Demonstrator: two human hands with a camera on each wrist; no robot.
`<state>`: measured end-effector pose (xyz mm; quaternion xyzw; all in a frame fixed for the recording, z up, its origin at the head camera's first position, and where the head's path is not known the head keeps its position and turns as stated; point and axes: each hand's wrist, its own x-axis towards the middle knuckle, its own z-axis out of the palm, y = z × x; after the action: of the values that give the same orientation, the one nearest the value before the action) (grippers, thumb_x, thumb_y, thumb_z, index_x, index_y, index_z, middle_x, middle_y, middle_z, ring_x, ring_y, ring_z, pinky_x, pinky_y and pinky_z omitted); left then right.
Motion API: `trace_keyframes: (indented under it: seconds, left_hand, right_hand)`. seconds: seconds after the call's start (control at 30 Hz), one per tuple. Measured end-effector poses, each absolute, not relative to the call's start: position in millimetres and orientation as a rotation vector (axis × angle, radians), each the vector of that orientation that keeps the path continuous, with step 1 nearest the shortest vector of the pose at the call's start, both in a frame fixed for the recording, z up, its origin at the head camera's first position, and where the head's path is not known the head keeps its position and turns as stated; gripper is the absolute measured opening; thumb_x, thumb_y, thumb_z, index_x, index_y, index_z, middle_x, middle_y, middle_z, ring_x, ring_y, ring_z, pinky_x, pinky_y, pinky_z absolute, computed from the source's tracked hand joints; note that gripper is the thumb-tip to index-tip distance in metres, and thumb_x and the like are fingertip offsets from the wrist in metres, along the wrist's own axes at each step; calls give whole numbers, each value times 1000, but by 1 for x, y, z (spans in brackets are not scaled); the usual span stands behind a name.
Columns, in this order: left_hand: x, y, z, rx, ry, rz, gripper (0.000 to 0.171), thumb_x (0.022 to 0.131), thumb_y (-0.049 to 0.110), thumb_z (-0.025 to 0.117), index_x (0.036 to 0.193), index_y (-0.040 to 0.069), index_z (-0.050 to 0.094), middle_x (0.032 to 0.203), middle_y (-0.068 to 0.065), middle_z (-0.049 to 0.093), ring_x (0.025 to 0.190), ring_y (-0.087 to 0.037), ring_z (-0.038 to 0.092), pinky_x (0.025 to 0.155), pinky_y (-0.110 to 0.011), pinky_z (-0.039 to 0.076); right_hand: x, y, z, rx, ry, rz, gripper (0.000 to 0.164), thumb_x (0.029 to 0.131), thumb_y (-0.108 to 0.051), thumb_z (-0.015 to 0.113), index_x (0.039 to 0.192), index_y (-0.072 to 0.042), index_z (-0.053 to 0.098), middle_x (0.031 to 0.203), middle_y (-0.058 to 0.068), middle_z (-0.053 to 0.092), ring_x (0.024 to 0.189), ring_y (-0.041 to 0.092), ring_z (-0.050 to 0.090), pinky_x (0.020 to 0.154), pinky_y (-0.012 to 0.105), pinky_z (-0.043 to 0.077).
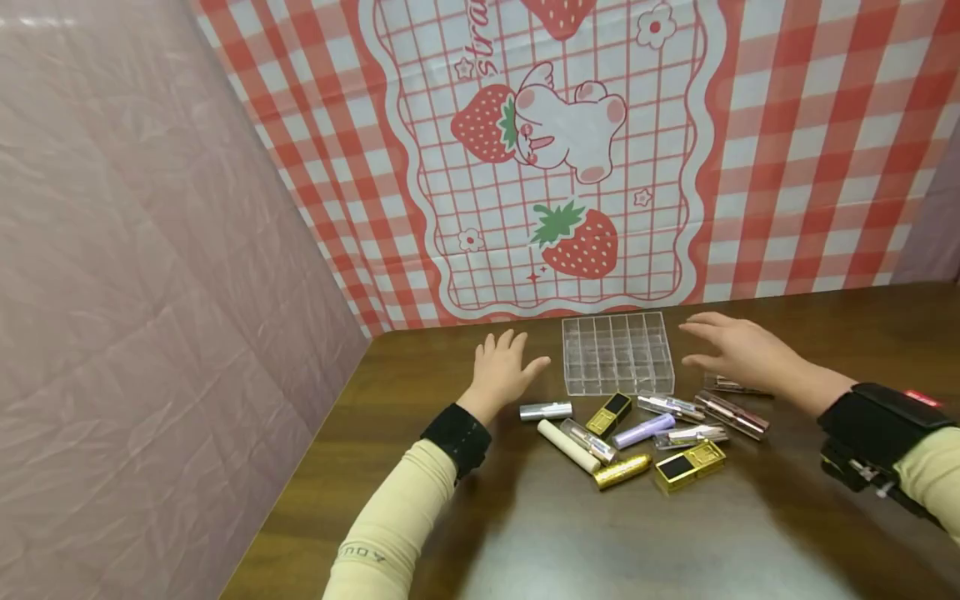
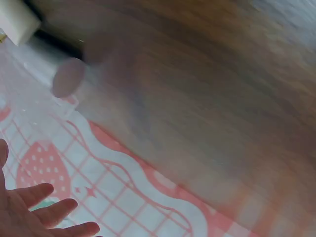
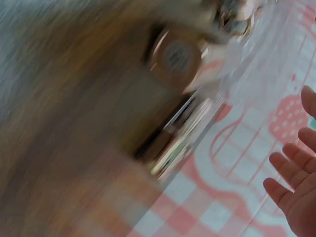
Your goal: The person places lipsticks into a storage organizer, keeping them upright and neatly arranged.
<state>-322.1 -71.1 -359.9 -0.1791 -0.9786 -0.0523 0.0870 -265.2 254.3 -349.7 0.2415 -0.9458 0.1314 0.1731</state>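
The clear, four-sided plastic box [image 1: 618, 379] looks light, stiff, slippery; best held by its sides. Left hand [image 1: 499, 375] and right hand [image 1: 746, 348] have loose, empty grips.

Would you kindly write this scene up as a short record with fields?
Container: clear divided tray on a wooden table
Left grip: bare hand, fingers spread, holding nothing, left of the tray
Right grip: bare hand, holding nothing, right of the tray
Loose tubes: silver tube, cream tube, lilac tube, gold tube, others
Loose cases: two gold-and-black cases
Backdrop: red-and-white checked cloth with strawberries
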Motion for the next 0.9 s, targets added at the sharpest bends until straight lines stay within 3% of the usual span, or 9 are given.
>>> trace_keyframes:
  seconds: [0.27, 0.43, 0.57, 0.8, 0.9]
  left_hand:
    - [-305, -52, -354, -763, -2773, -40, 45, 87, 50, 54, 116, 16, 62, 111, -2, 62, 98, -22, 57, 82, -34, 45]
    - [-287, -32, -353, -999, -2681, 6, 30, 84, 43, 61, 101, 19, 69, 89, 6, 68, 79, -14, 61, 65, -24, 46]
    - [-274, -11, -352, -1166, -2678, 51, 22, 83, 41, 62, 92, 23, 71, 74, 13, 65, 67, -5, 57, 54, -19, 41]
    - [-261, 15, -358, -1327, -2761, 184, 18, 82, 39, 63, 92, 26, 71, 75, 16, 63, 71, -3, 56, 58, -18, 41]
    - [-259, 19, -362, -1353, -2756, 243, 15, 80, 40, 64, 81, 26, 69, 71, 16, 62, 71, -6, 56, 58, -20, 41]
  right_hand:
    - [-263, 226, -353, 1014, -2638, 451, 31, 75, -5, 70, 102, 8, 63, 94, 14, 61, 76, 20, 60, 67, 35, 50]
    - [-267, 219, -366, 1289, -2526, 426, 22, 69, 3, 69, 90, 3, 67, 82, 5, 60, 67, 14, 57, 58, 26, 48]
    - [-272, 217, -377, 1451, -2404, 438, 23, 61, 9, 69, 81, -1, 65, 76, 0, 57, 65, 11, 54, 56, 25, 46]
    - [-274, 213, -389, 1564, -2326, 485, 26, 56, 10, 70, 76, -6, 64, 72, -1, 55, 62, 7, 50, 53, 21, 43]
    - [-275, 210, -390, 1593, -2312, 490, 27, 54, 9, 70, 73, -9, 63, 70, -3, 53, 61, 6, 48, 52, 19, 40]
